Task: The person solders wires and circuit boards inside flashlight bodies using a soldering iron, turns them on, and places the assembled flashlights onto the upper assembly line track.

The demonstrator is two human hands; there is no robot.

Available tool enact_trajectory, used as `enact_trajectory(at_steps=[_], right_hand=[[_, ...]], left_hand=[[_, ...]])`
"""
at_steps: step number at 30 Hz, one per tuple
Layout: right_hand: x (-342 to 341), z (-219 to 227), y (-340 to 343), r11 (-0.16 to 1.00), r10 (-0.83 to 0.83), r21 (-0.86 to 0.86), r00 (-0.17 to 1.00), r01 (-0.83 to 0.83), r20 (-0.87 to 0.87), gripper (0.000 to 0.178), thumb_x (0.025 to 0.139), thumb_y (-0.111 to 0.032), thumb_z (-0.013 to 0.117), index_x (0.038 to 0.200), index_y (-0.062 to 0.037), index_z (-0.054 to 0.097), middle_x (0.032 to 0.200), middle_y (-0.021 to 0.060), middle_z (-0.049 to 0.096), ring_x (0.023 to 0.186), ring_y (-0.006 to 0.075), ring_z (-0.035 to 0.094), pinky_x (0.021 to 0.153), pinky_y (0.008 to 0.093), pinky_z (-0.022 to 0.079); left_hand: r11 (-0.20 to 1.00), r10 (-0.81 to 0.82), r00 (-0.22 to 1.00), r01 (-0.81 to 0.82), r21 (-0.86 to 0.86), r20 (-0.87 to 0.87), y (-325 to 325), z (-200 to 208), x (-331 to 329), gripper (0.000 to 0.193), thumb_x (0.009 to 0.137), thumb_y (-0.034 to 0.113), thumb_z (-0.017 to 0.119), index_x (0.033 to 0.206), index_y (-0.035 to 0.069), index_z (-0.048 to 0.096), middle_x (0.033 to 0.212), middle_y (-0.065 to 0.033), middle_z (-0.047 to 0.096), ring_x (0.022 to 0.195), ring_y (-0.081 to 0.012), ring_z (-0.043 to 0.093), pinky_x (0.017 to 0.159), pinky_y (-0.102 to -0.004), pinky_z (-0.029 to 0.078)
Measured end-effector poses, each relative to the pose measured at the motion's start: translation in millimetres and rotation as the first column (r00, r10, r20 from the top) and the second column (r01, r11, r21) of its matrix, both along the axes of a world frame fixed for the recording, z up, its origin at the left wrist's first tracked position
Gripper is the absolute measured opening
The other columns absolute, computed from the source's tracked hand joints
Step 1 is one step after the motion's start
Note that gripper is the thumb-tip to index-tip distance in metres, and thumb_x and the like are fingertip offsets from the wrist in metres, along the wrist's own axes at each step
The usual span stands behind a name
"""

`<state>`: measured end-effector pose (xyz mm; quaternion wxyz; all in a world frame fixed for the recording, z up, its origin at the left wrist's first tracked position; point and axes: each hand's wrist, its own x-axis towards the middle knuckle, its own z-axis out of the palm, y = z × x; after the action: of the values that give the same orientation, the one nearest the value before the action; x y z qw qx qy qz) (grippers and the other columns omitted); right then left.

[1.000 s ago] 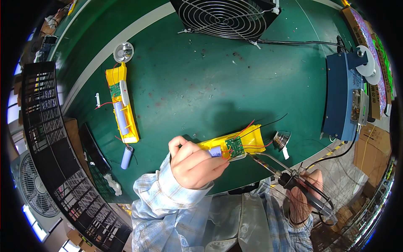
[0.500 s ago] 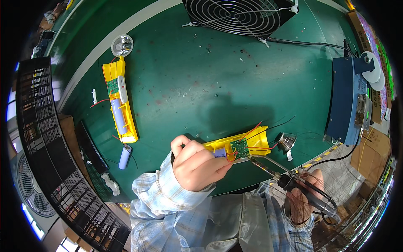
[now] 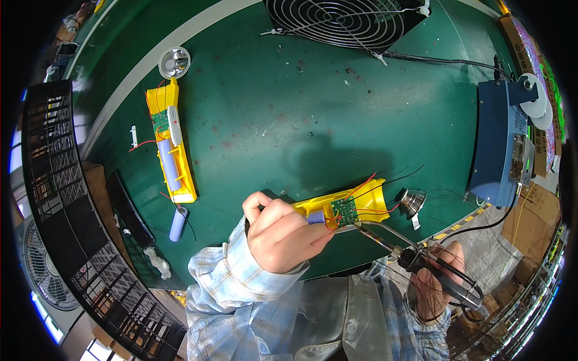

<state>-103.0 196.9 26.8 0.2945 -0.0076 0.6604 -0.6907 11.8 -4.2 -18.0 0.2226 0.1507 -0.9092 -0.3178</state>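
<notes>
My left hand (image 3: 280, 237) is closed over the left part of a yellow plastic flashlight shell (image 3: 374, 194), its fingertips by the near edge. A green circuit board (image 3: 345, 210) sits inside the shell, beside a purple battery cell (image 3: 315, 217) partly covered by my fingers. Red and black wires run from the board, and a silver reflector cup (image 3: 413, 203) lies just right of the shell. In my right hand (image 3: 435, 289) is a black-handled soldering iron (image 3: 415, 262) with a thin metal feed tube alongside. Its tip meets the board's near edge; whether it touches is too small to tell.
At the left lies a second yellow shell (image 3: 186, 180) with a board, a cell and a reflector (image 3: 174, 62). A loose purple cell (image 3: 178, 224) is below it. A black fan (image 3: 337, 24) stands at the back, a blue soldering station (image 3: 497, 144) at the right, a black rack (image 3: 90, 222) at the left.
Almost nothing differs. The shell and the iron's tip have shifted very slightly, and both hands keep their hold.
</notes>
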Motion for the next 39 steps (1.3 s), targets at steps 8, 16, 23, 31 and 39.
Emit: enact_trajectory(at_steps=[8,16,23,31,39], right_hand=[[1,1,6,0.996,0.028,0.085,0.998,-0.024,-0.050,0.023,0.073,-0.011,0.061,0.078,-0.0039,0.040,0.079,0.0064,0.044,0.072,0.0134,0.045,0.066,0.0237,0.040],[3,-2,5,0.995,-0.009,0.102,0.999,0.014,-0.051,0.032,0.069,-0.021,0.067,0.078,-0.0037,0.041,0.076,0.0047,0.041,0.077,0.0152,0.043,0.070,0.0262,0.039],[3,1,7,0.976,0.030,0.219,0.997,-0.014,-0.072,0.037,0.068,-0.026,0.068,0.079,-0.0030,0.042,0.075,0.0047,0.042,0.074,0.0154,0.043,0.069,0.0280,0.039],[2,19,-4,0.881,0.402,0.372,0.877,-0.293,-0.263,0.023,0.076,-0.008,0.059,0.074,-0.0078,0.036,0.072,0.0044,0.040,0.066,0.0136,0.042,0.057,0.0256,0.040],[14,-10,26,0.963,0.266,0.139,0.888,-0.230,-0.375,0.027,0.071,-0.002,0.063,0.073,-0.0063,0.037,0.070,0.0064,0.041,0.060,0.0129,0.039,0.053,0.0261,0.038]], left_hand=[[1.000,0.011,1.000,-0.011,-0.008,0.027,0,0,2,0.019,0.046,0.013,0.074,0.062,0.015,0.063,0.057,0.0054,0.041,0.058,-0.0141,0.040,0.066,-0.0339,0.027],[0.999,0.031,0.999,-0.031,-0.011,0.032,2,-1,2,0.018,0.047,0.014,0.074,0.062,0.015,0.063,0.056,0.0057,0.041,0.059,-0.0139,0.040,0.066,-0.0340,0.027],[1.000,0.025,0.999,-0.025,-0.009,0.036,2,0,1,0.018,0.048,0.015,0.074,0.062,0.015,0.063,0.056,0.0057,0.041,0.059,-0.0140,0.041,0.067,-0.0341,0.027],[1.000,0.024,0.999,-0.024,-0.006,0.032,3,-1,2,0.016,0.049,0.015,0.074,0.062,0.015,0.064,0.057,0.0054,0.042,0.059,-0.0142,0.041,0.068,-0.0346,0.027],[0.999,0.030,0.999,-0.030,-0.022,0.022,4,-4,3,0.017,0.048,0.015,0.074,0.062,0.015,0.064,0.058,0.0052,0.042,0.060,-0.0144,0.041,0.068,-0.0345,0.027]])
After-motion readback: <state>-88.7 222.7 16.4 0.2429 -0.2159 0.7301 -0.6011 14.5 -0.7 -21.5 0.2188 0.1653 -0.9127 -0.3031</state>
